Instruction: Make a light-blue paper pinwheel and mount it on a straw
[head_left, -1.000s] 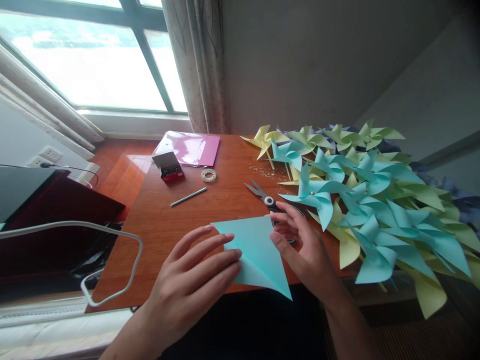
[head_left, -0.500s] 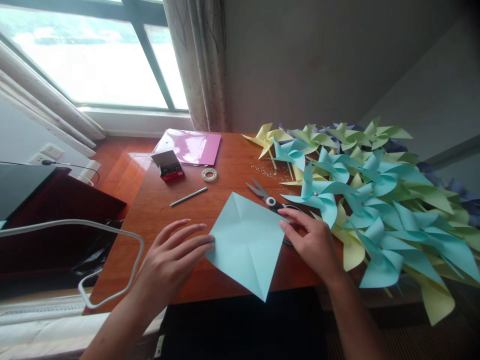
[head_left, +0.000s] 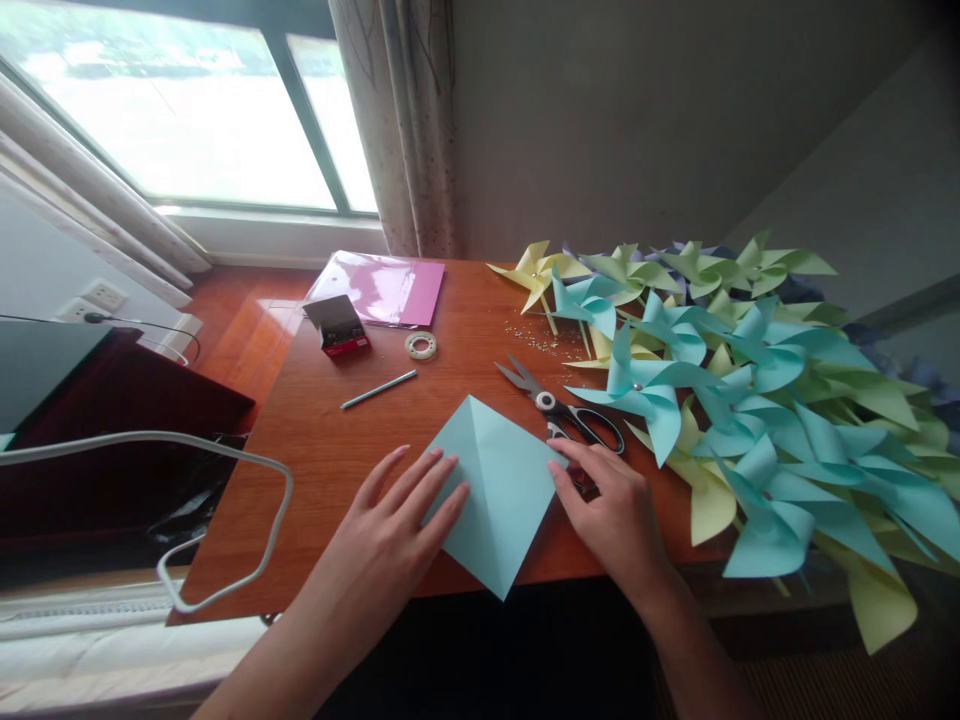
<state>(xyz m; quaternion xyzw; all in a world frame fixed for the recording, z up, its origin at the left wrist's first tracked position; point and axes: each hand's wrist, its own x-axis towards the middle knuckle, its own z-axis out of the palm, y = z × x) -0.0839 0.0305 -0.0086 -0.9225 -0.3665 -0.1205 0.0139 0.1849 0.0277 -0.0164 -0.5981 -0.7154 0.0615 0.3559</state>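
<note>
A light blue square of paper (head_left: pixel 491 490) with a crease down its middle lies in a diamond position on the table by its front edge. My left hand (head_left: pixel 409 515) rests on the paper's left part, its fingers spread and stretched out. At the right corner, my right hand (head_left: pixel 604 500) pinches the paper between thumb and fingers. Just beyond that hand lie scissors (head_left: pixel 551 402) with black and white handles, blades pointing away to the left; part of a handle is hidden behind the fingers.
Finished paper pinwheels (head_left: pixel 649 385) in blue, yellow, green and purple crowd the right side. On the wooden table (head_left: pixel 300 500) are a paper stick (head_left: pixel 379 390), a tape roll (head_left: pixel 421 346), an open small box (head_left: pixel 341 330) and a pink packet (head_left: pixel 390 288). A white cable (head_left: pixel 279 500) loops at the left.
My left hand has moved right from the paper's left corner onto its surface. The paper has turned slightly, its near corner shifting left. My right hand keeps its hold at the right corner.
</note>
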